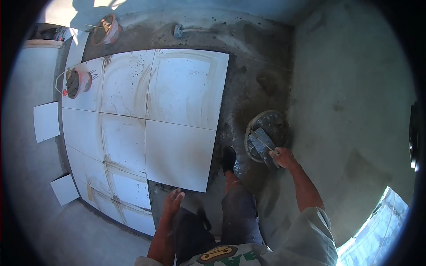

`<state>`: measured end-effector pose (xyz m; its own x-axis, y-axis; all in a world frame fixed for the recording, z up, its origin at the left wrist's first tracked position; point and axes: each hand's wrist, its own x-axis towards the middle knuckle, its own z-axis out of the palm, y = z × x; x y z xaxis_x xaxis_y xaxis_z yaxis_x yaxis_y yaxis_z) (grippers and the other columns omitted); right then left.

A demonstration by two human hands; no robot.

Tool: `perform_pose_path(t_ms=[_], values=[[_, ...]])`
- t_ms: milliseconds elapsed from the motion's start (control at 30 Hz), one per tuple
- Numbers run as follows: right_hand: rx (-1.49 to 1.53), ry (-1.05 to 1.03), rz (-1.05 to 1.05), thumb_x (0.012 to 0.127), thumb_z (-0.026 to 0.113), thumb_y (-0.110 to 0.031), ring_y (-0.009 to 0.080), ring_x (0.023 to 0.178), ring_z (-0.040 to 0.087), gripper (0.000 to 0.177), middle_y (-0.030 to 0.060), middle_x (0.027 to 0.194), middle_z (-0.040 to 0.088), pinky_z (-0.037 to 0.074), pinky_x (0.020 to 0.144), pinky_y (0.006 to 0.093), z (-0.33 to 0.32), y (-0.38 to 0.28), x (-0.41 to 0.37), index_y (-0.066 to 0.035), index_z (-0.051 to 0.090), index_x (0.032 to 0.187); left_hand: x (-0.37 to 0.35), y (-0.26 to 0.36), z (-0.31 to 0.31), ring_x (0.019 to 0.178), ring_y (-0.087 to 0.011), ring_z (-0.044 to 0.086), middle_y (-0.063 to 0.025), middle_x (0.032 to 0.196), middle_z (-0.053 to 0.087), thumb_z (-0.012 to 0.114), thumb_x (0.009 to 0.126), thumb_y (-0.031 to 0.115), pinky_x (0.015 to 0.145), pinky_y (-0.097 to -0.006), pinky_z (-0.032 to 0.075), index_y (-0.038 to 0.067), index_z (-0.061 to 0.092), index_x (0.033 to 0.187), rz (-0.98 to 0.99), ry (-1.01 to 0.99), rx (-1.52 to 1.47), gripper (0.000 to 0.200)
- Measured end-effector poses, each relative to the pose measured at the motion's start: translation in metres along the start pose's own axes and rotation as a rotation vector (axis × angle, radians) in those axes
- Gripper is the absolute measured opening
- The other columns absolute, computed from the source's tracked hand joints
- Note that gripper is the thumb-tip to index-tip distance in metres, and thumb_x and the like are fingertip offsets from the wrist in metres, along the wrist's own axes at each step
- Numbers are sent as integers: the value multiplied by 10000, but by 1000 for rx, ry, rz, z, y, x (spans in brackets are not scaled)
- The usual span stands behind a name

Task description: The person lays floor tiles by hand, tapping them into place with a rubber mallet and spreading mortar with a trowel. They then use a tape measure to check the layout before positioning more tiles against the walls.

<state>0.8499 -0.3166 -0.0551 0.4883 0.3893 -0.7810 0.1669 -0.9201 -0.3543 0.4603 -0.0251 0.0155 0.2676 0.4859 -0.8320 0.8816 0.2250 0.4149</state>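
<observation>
My right hand (284, 157) grips the handle of a trowel (262, 141) whose flat blade lies in a round pan of grey mortar (275, 122) on the floor. My left hand (173, 201) hangs free above the bare mortar bed, near the corner of a large white floor tile (179, 153), fingers loosely together and holding nothing. My foot in a dark shoe (228, 158) stands on wet mortar between the tile's edge and the pan.
Several white tiles (186, 84) cover the floor to the left. A red bucket (77, 82) sits on the tiles and another bucket (105, 29) beyond them. Two small tile offcuts (46, 122) lie at far left. A hammer (179, 30) lies at the far edge.
</observation>
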Motion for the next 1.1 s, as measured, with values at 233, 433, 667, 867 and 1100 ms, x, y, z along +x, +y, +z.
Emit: perform_pose_path(t_ms=[233,433,667,867,1100], values=[[-90,41,-56,794,572,-371,351,754,587,328,175,771,610,456,681,406,16,30,-7,-47,611,830,27,-5,-2,1071,-271,550,-210,1125,570,573,806,309,918,-319,404,-70,509,1152,43,4,98,517],[-227,196,-118,804,558,-317,349,851,577,301,178,898,615,456,759,410,-62,-6,-66,-34,608,894,-6,62,1,1016,-256,582,-199,1070,599,570,816,310,866,-309,437,-48,535,1131,215,16,14,479],[-340,275,-26,815,530,-372,375,958,553,443,246,965,594,420,878,405,-92,17,16,41,598,960,-11,13,-12,1007,-319,574,-219,1075,589,550,798,401,884,-365,426,-41,546,1122,82,91,107,548],[-555,132,-329,843,487,-271,363,1049,519,355,206,1090,558,398,916,411,-135,-84,273,1,593,1047,79,21,1,1015,-331,563,-202,1075,589,509,807,422,895,-397,415,4,592,1076,-183,114,288,504],[-277,357,-543,828,543,-265,365,935,543,320,201,984,565,433,815,439,-129,-231,513,-17,537,1030,205,260,109,1112,-268,515,-173,1150,559,533,858,328,941,-333,381,18,526,1168,-94,-124,-201,439]])
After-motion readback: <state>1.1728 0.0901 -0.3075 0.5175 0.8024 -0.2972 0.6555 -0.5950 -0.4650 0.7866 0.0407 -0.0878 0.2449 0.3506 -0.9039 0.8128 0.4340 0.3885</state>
